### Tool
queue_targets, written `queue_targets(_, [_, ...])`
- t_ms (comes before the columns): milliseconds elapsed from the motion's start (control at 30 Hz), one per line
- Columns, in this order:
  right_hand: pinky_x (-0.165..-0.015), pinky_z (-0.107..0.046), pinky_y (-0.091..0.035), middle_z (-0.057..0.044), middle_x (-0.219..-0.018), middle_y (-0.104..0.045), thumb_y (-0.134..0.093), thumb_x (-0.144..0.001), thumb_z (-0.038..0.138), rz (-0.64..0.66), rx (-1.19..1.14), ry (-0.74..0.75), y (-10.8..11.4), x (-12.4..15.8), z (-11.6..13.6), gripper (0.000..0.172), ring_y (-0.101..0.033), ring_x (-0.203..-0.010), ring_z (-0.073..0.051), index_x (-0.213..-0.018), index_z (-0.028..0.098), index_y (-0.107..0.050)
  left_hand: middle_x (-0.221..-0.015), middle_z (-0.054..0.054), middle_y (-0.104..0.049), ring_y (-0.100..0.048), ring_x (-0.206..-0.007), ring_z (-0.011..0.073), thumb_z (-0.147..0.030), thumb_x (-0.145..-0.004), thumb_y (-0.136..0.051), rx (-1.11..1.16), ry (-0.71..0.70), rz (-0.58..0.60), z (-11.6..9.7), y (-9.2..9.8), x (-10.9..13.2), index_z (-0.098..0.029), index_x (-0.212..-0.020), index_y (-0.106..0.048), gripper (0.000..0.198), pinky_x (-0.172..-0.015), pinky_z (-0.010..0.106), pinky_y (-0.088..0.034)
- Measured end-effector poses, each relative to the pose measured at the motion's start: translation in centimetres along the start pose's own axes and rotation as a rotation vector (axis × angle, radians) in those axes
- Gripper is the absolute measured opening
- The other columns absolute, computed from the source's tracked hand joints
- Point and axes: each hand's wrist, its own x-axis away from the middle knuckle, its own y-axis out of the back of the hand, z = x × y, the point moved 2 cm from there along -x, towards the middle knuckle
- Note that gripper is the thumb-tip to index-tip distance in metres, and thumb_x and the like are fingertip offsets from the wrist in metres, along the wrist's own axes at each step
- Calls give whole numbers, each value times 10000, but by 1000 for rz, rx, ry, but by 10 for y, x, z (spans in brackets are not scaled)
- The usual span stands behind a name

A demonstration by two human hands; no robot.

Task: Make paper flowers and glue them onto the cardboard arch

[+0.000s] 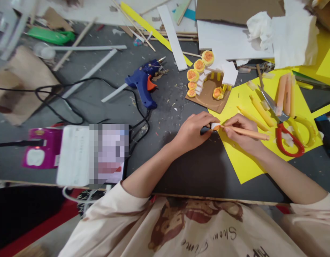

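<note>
Between the thumb and fingers of my left hand (194,131) is a small white piece with an orange patch (215,126). My right hand (241,132) grips an orange marker (249,133), its tip at the small piece. Just beyond my hands stands a small cardboard model (211,100) with white steps and several round yellow-and-orange pieces (193,75) along them. Under my right hand lies a yellow sheet (242,167). Red-handled scissors (290,142) and several yellow and orange markers (284,93) rest on that sheet.
A blue glue gun (143,84) with a black cord lies left of the model. At the left are a phone (113,153), a white power bank (74,155) and a purple box (41,148). Sticks, paper strips and a green cutter (49,35) lie farther back.
</note>
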Motion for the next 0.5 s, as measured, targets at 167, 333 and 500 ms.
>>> queue_targets(167, [-491,-231,-382,8,-627,-619,-694,-823,401,-11,-12,-4,0,0,0,238,-531,-546,-103,-731,195,-619,-1025,58,-705,-649,-916,152,-85,-833,-566,13,-28,-34,1,-1,0,-163,-1057,-631,245,-767,252,-446])
queue_targets(333, [-491,-240,-374,14,-604,-591,-718,-791,382,-24,-1,-14,-1,0,1,255,-513,-536,-105,-680,196,-585,-1010,54,-703,-642,-869,140,-100,-846,-568,16,-32,-35,1,0,0,-162,-1045,-626,216,-758,247,-448])
queue_targets(500, [-509,-242,-387,8,-631,-615,-694,-789,319,-16,-3,-28,0,-2,2,169,-536,-561,-110,-713,196,-608,-1000,47,-698,-638,-855,135,-78,-828,-571,22,-33,-37,1,-1,-1,-163,-1043,-620,236,-751,241,-443])
